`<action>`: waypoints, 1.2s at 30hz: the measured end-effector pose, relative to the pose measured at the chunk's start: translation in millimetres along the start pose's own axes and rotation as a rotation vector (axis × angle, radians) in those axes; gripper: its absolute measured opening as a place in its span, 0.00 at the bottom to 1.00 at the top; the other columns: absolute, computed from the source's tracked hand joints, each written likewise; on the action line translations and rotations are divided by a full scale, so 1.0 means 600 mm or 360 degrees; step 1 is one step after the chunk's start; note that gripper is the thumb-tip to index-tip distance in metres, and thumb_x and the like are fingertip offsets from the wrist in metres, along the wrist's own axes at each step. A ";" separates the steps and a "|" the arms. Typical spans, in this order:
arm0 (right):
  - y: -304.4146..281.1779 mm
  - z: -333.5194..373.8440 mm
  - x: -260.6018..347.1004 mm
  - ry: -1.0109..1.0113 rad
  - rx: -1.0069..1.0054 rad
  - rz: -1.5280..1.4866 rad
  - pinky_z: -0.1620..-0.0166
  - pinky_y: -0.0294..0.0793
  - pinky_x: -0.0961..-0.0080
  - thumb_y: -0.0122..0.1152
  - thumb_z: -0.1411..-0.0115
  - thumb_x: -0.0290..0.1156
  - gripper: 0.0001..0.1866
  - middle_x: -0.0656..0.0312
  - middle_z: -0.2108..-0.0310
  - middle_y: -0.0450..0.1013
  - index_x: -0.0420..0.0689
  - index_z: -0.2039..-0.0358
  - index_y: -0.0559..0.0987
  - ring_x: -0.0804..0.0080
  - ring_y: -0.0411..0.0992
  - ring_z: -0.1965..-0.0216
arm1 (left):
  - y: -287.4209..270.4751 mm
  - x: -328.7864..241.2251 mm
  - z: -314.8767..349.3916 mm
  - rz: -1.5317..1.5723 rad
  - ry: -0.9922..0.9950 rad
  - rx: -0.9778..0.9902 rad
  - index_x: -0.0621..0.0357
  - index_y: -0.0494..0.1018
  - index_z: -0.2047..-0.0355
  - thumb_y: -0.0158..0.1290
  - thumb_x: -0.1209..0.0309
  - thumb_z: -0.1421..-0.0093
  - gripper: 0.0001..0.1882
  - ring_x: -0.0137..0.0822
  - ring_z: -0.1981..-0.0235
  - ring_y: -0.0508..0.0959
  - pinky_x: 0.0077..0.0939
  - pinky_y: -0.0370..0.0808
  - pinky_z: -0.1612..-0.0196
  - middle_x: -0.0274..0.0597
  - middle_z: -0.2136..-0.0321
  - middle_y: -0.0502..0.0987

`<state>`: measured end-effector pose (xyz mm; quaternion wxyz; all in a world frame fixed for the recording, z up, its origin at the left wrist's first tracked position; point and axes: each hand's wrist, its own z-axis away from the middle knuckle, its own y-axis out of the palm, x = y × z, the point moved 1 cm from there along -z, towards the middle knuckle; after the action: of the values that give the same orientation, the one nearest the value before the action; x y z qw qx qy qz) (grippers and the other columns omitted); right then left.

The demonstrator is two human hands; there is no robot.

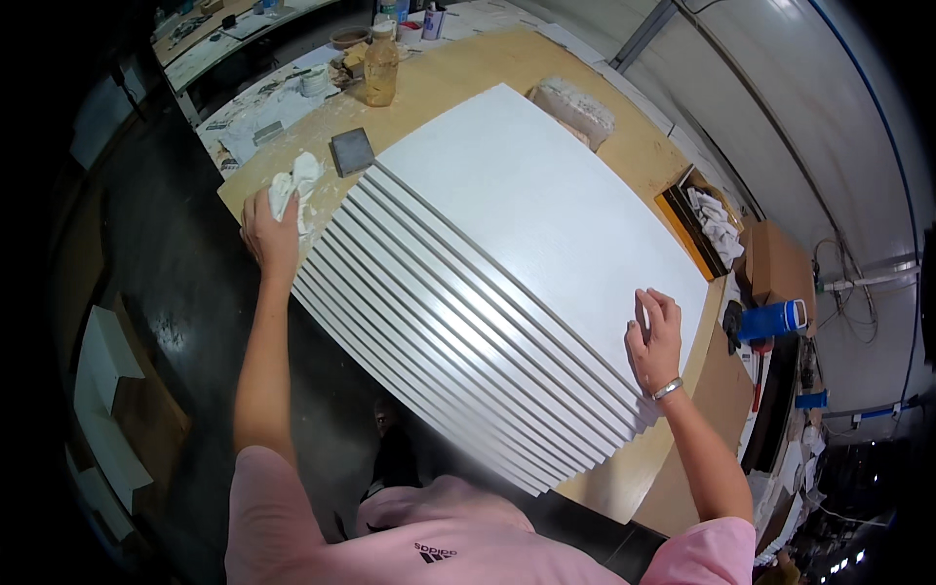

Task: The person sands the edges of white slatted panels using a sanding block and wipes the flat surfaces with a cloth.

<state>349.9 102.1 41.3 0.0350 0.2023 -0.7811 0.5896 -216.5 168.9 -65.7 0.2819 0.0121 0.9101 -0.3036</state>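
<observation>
A large white panel (517, 205) lies across the work table, and a row of parallel ridges or stacked edges (458, 302) fills its near left half. At the table's left edge my left hand (270, 232) is closed on a crumpled white cloth (304, 172), beside a patch of white smears. Above the right part of the panel, my right hand (655, 339) has its fingers loosely bent and apart, with nothing seen in them. Whether its fingertips touch the surface I cannot tell. A dark grey square block (352, 152) sits by the panel's left corner.
Behind the panel lies a wrapped pale block (573, 112). A bottle of amber liquid (381, 70) stands at the back left. On the right are a box of white rags (704, 224), a cardboard carton (778, 261) and a blue bottle (772, 320). Cardboard pieces (109, 395) lean at the lower left.
</observation>
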 end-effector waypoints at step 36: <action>0.003 -0.001 -0.078 0.0037 -0.0051 -0.0595 0.40 0.65 0.60 0.65 0.46 0.47 0.25 0.53 0.47 0.71 0.46 0.51 0.83 0.53 0.65 0.45 | -0.126 -0.565 0.309 0.0988 0.0657 0.0875 0.58 0.76 0.54 0.61 0.69 0.52 0.23 0.47 0.56 0.75 0.42 0.69 0.51 0.45 0.56 0.77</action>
<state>392.2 115.8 26.1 0.1564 0.3366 -0.7387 0.5626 147.5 54.1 30.4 0.1587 0.4186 0.7861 -0.4262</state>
